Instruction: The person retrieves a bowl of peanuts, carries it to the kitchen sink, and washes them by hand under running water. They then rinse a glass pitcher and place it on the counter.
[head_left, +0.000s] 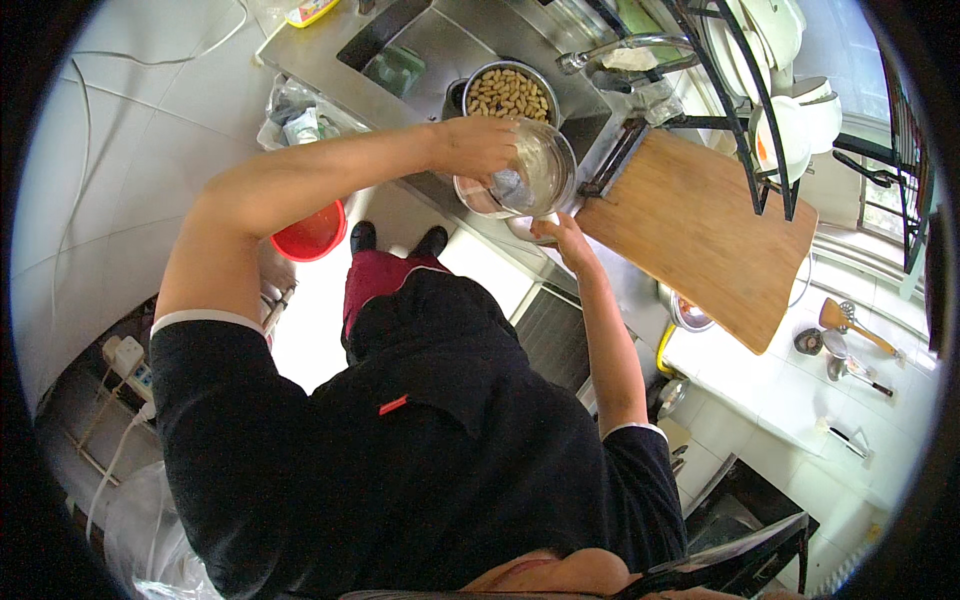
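My left hand (476, 150) grips a clear glass bowl (551, 169) near its left edge; the fingertips are partly hidden at the rim. A pale bluish thing (510, 187) shows at the bowl's side, too unclear to name. Below the glass bowl, my right hand (564, 238) has its thumb and fingers at the edge of a pale round dish (529, 227), mostly covered by the glass. Just beyond my left hand, a round metal pot (556, 101) holds many unshelled peanuts (510, 94) by the sink.
A large wooden board (701, 232) lies to the right, beneath a black rack (750, 67) of white bowls. The steel sink (457, 37) is ahead. A plastic-lined bin (274, 135) and a red basin (311, 232) are at the left. Ladles and a spatula (832, 315) hang on the right wall.
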